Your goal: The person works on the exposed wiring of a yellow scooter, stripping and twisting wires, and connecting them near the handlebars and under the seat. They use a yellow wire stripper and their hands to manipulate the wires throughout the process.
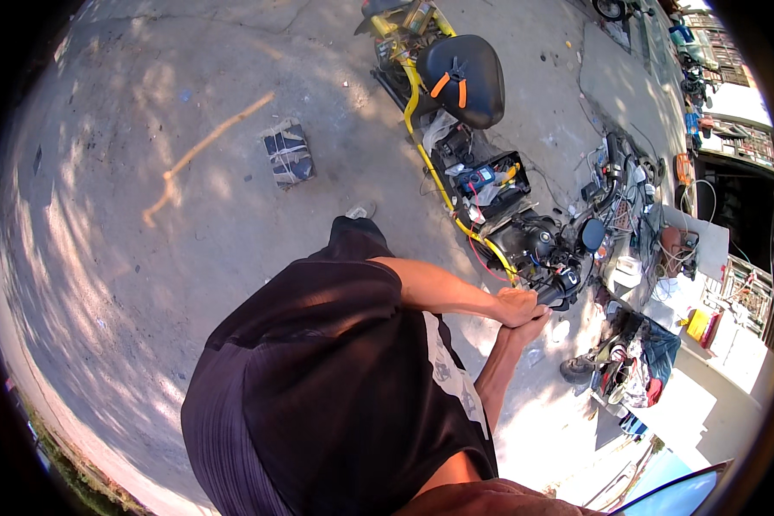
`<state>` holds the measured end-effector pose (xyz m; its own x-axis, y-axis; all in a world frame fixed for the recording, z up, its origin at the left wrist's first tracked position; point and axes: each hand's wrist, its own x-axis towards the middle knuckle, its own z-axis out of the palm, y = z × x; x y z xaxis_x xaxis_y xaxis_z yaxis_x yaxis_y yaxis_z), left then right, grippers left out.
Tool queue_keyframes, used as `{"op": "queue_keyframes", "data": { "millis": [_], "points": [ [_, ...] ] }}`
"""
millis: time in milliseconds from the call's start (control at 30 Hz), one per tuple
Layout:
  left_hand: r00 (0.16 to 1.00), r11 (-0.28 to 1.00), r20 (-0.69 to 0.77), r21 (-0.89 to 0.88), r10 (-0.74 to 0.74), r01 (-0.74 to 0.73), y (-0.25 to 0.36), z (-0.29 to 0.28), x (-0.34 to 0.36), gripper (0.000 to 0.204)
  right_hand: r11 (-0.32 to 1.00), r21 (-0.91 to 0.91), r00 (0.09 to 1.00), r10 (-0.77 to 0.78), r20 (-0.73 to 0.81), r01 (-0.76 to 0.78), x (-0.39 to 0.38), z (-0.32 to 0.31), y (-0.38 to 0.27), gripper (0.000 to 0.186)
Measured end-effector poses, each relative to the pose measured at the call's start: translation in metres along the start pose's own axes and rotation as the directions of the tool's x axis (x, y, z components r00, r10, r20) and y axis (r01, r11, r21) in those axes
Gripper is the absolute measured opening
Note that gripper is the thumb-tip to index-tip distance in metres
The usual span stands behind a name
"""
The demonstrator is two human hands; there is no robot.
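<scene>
My left hand (518, 304) and my right hand (530, 328) meet in front of me with their fingers curled together. Whatever lies between the fingers is too small to make out. Just beyond them are the handlebar controls (568, 279) of a stripped scooter with a yellow frame (436, 175). A blue multimeter (477, 178) lies in the scooter's open black storage bin (514, 199). From it a red test lead (476, 245) runs down toward my hands, its end hidden. Pliers with orange handles (463, 93) rest on the black seat (483, 64).
A taped bundle (290, 156) sits on the concrete ground left of the scooter. Past the handlebar lie a round mirror (592, 234) and a heap of cables and parts (632, 202). Clothes and bags (632, 357) are piled at the right, beside pale slabs (679, 400).
</scene>
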<state>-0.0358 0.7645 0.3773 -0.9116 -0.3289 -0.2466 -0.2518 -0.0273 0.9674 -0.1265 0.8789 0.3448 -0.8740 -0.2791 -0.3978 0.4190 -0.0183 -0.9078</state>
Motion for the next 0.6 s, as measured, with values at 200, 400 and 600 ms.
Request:
{"op": "queue_keyframes", "data": {
  "millis": [200, 400, 600],
  "points": [
    [0.999, 0.999, 0.043, -0.004, -0.031, 0.032, 0.0025, -0.0002, -0.0003, 0.069, 1.000, -0.001, 1.000, -0.009, -0.017, 0.009, -0.0040, 0.0010, -0.0010, 0.052],
    [0.999, 1.000, 0.041, -0.015, -0.019, 0.020, -0.0011, 0.0032, 0.0030, 0.068, 1.000, 0.001, 0.999, -0.018, -0.040, 0.018, -0.0087, 0.0047, -0.0012, 0.052],
    [1.000, 1.000, 0.005, -0.022, -0.005, 0.006, -0.0023, 0.0051, 0.0021, 0.064, 1.000, -0.002, 0.998, -0.021, -0.055, 0.021, -0.0098, 0.0053, -0.0023, 0.052]
  ]
}}
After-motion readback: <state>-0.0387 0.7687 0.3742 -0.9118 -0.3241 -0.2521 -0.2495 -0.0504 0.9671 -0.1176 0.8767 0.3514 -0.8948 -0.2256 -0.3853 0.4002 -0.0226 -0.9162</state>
